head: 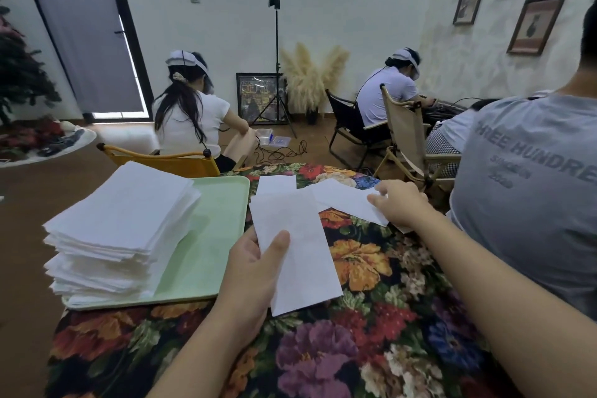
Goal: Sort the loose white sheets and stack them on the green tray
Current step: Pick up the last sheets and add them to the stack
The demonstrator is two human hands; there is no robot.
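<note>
White sheets (295, 249) are split between hand, table and tray at this point in the sorting. One long sheet sits at centre frame in the left hand (255, 271), thumb pressed over its near edge and fingers curled beneath, apparently kept lifted off the cloth so the next sheet can be laid against it. The right hand (399, 203), at right of centre, reaches forward with fingers bent onto a second loose sheet (347, 200) lying flat on the flowered tablecloth (371, 268); whether it has pinched the paper or merely presses it cannot be told. A third sheet (277, 185) lies just beyond the held one, its near end hidden under it. That makes three loose sheets in view, though a further edge near the right wrist may be a fourth.

At left of frame a thick pile (122, 223) of sorted sheets, too many to count, fills the left half of the one green tray (210, 236), its edges slightly ragged. The tray's right half is bare, likely the reason the pile stays within easy reach of the left hand.

Beyond the table sit three other people: two with their backs turned at upper centre, one in a grey T-shirt (529, 191) at the right edge. A light stand (276, 58) rises against the far wall.
</note>
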